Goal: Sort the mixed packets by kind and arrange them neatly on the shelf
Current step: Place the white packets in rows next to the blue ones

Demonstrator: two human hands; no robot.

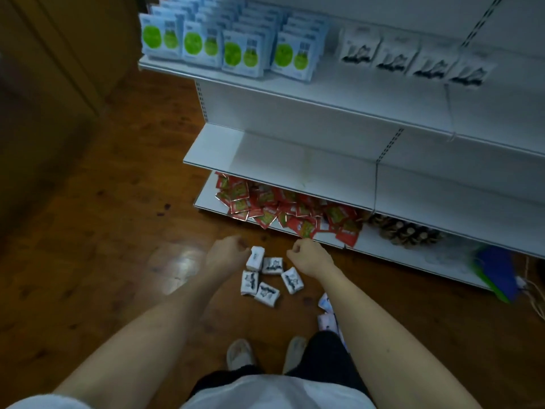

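Observation:
Several small white packets with black print (272,265) lie in a loose cluster on the wooden floor in front of the shelf unit. My left hand (227,252) is at the cluster's upper left, fingers curled, pinching the edge of one white packet (255,257) that stands tilted. My right hand (309,256) hovers just right of the cluster with its fingers curled and nothing visible in it. On the bottom shelf lies a jumbled heap of red packets (280,208). The top shelf holds neat rows of blue packets with green circles (236,51) and a row of the white black-print packets (395,54).
The white middle shelf (295,160) is bare. Pine cones (407,231) and a blue-green object (498,270) sit on the bottom shelf's right part. Pale blue packets (326,317) lie on the floor by my right leg. A brown cabinet stands at the left.

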